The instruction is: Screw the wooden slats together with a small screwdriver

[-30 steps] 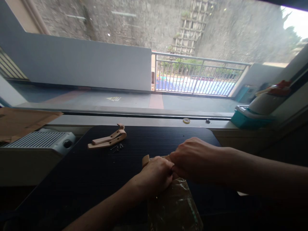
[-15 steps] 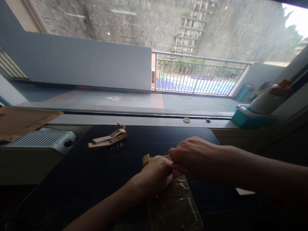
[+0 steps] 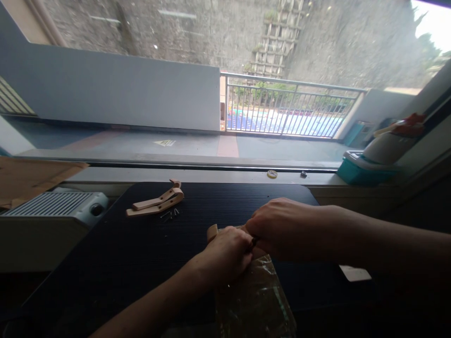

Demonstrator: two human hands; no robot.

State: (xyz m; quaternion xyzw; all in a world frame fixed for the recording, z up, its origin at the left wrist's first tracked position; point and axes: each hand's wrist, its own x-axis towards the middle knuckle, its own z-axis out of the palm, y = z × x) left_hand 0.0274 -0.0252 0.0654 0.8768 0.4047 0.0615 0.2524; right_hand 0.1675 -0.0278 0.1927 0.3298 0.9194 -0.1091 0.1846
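My left hand is closed around a small wooden piece whose rounded end sticks out above my knuckles. My right hand meets it from the right, fingers pinched on a small dark thing pressed against that piece; I cannot make out what it is. Both hands rest over a clear plastic bag on the black ribbed mat. Farther back on the mat lie joined wooden strips with several small dark screws beside them.
A grey finned box with a knob and brown cardboard sit to the left. A teal and white object stands on the right of the window sill, and a tape roll lies on the sill. A white scrap lies at the right.
My hands have stayed together over the bag, with only slight shifts of the right fingers. The view has tipped down a little.
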